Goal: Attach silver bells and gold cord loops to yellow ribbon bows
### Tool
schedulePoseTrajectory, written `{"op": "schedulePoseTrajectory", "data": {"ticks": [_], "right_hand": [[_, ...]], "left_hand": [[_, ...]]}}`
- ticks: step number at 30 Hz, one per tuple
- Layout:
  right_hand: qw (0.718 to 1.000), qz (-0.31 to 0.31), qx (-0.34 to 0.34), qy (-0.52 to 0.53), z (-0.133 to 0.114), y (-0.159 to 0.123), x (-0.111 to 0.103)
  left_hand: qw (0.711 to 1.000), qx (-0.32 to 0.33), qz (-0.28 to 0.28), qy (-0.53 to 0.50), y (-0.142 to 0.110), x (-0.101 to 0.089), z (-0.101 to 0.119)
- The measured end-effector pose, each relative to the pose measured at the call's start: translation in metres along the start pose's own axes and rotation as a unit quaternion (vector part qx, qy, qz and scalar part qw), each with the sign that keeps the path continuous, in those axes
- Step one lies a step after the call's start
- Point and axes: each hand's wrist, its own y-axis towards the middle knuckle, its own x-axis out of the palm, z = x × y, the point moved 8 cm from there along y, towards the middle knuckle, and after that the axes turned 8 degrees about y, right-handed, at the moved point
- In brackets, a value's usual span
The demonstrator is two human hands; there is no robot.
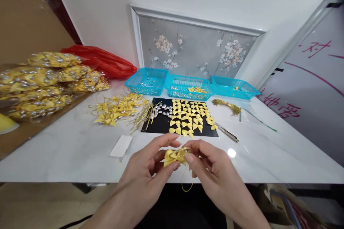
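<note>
Between my two hands, just over the table's front edge, is a small yellow ribbon bow point(170, 157). My left hand point(154, 164) pinches it from below and the left side, thumb against its lower edge. At the bow's right end, my right hand point(208, 161) has thumb and index finger closed on a thin gold cord point(187, 190), which loops down below the fingers. Beyond the hands, a black mat point(156, 127) carries rows of yellow bows point(188, 116), silvery beads point(162, 110) and gold ties point(141, 116).
Three blue baskets point(172, 95) line the wall. Finished-looking bows with cords point(115, 109) are heaped left, near bagged bows point(32, 78) and a red plastic bag point(104, 61). Tweezers point(228, 132), a gold tie bundle point(227, 105) and a white card point(120, 146) lie on the table.
</note>
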Motion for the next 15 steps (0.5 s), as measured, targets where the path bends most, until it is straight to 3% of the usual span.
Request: {"op": "schedulePoseTrajectory", "data": {"ticks": [3, 10, 15], "right_hand": [[1.0, -0.006, -0.014, -0.001, -0.002, 0.002, 0.003], [1.0, 0.017, -0.014, 0.017, 0.006, 0.0, 0.005], [0.998, 0.037, -0.038, -0.022, 0.009, -0.004, 0.015]], "left_hand": [[1.0, 0.007, -0.006, 0.026, -0.001, 0.001, -0.001], [0.996, -0.055, -0.045, -0.048, 0.0, 0.004, -0.001], [0.996, -0.071, -0.044, 0.008, 0.002, 0.003, -0.008]]}}
